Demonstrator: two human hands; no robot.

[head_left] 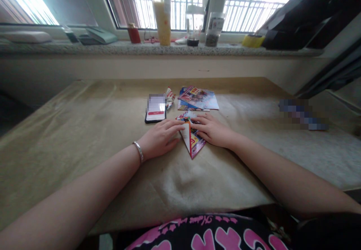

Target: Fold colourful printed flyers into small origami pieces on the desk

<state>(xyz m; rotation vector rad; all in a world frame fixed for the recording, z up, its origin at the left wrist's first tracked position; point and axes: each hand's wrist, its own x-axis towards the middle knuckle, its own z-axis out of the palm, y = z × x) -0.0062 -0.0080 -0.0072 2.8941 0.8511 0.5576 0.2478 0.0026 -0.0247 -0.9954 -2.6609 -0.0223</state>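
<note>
A colourful printed sheet of paper [194, 144], folded to a point toward me, lies on the table [113, 190]. One folded flap shows a white face with a red edge. My left hand [162, 137] rests with stretched fingers, its fingertips on the left flap. From the other side my right hand [213, 129] lies flat with fingers apart on the sheet's right part. Both hands hide some of the paper. Just beyond my left hand is a phone [156, 109] with a lit screen, and beside it a small folded paper piece [169, 96].
Behind the folded sheet lies a stack of printed papers [211, 99]. A blurred flat item [303, 114] is at the far right. Along the windowsill [113, 49] stand a tall yellow-filled cup [163, 24], a clear jar [214, 30], a red container [133, 34] and a black object [296, 24].
</note>
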